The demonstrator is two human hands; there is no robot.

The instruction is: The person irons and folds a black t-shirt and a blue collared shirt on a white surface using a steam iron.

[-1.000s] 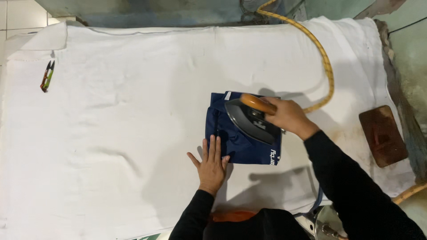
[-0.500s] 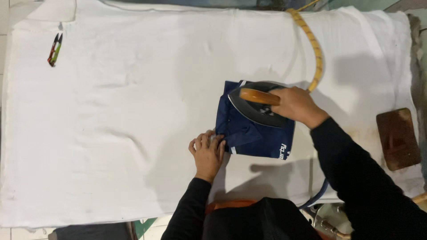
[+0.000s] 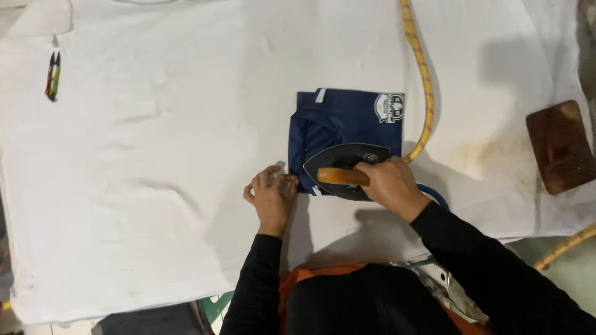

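garment (image 3: 344,121) partly under iron (image 3: 344,169), badge perhaps blurred

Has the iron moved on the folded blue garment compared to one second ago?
Yes. The iron slid from the garment's far half to its near edge, toward the person.

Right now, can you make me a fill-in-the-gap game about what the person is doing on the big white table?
1. The right hand grips the iron by its ____ handle.
2. The iron sits on a folded garment whose colour is dark ____.
3. The left hand rests at the garment's lower ____ corner.
4. The yellow hose runs past the garment on its ____ side.

Missing words: orange; blue; left; right
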